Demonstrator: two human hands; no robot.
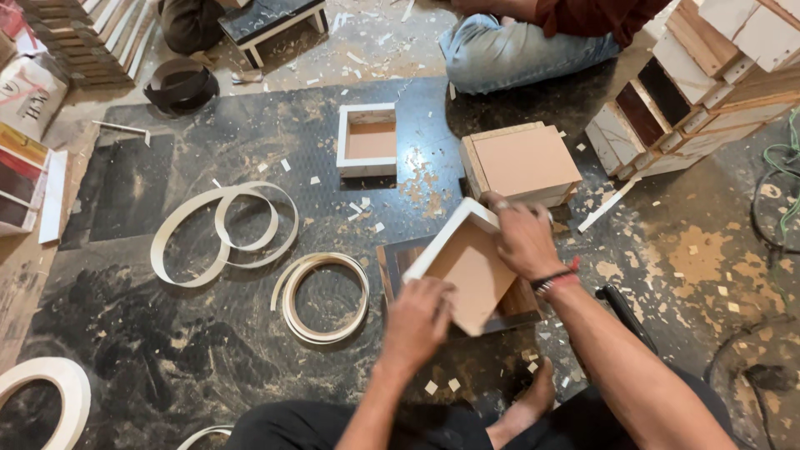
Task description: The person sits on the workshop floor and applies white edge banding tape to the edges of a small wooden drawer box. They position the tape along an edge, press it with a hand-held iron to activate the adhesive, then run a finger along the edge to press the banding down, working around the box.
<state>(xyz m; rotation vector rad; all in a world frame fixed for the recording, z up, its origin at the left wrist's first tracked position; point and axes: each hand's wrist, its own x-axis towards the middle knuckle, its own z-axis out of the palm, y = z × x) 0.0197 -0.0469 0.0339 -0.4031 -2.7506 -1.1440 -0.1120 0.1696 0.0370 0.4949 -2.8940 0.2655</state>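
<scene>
Both hands are on a small wooden box (467, 267), tilted, white-edged, with its brown panel facing up. It sits at centre-near, over a dark framed piece (398, 260) lying flat on the floor.

Left hand (417, 321): palm down on the near-left corner of the box, fingers curled together over the brown panel and its edge. Thumb not visible (hidden under the hand).

Right hand (523, 242): clamps the far-right corner of the box from above, fingers bent and close together over the white edge; wrist carries a dark band with a red thread.

Around it:
- A second box (523, 162) with its brown face up, just beyond the held one on the right, apart from it.
- An open white-rimmed frame (367, 140), farther and to the left.
- Loose coils of pale edge strip (223, 233) at left; a tighter coil (321, 296) near the left hand, not touching it.
- A stack of similar boxes (692, 92) at far right.
- Another person's knee in jeans (500, 54) at the far edge.
- A dark mat (167, 350) littered with wood chips and offcuts.
- A bare foot (533, 404) near, below the box.
</scene>
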